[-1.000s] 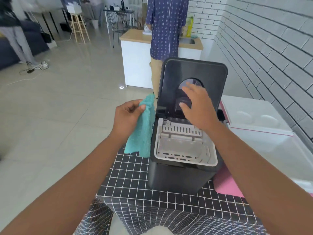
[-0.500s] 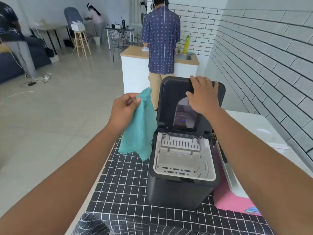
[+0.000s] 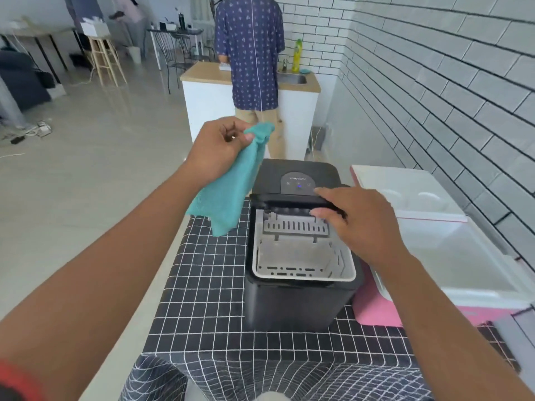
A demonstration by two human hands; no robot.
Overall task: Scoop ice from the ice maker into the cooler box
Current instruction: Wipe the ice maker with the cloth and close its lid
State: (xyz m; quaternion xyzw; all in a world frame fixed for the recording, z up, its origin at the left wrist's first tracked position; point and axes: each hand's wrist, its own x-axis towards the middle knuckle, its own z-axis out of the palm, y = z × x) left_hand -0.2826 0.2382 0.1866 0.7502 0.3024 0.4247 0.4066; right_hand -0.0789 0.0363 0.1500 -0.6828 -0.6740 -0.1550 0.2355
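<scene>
Half a second ago the lid of the ice maker (image 3: 301, 256) stood upright with the right hand (image 3: 362, 224) on its top edge. Now the lid is no longer upright; its dark edge lies low at the back of the opening, below the control panel (image 3: 298, 183), and how it sits there cannot be told. The right hand has come down with it, and its fingers (image 3: 324, 212) appear to pinch that edge, thumb below and forefinger above. The left hand (image 3: 220, 149) still holds the cloth (image 3: 228, 195) up beside the machine, fingers clenched on its top corner, the rest hanging over the table (image 3: 202, 285).

Counted: one ice maker, standing on the checked table with one white basket (image 3: 301, 264) showing in its open top; one cooler box (image 3: 451, 256), pink with a white inside and a white lid, open, just beside the ice maker on its right; one cloth; two hands. One person in a patterned shirt (image 3: 250, 50) stands at a counter behind.
</scene>
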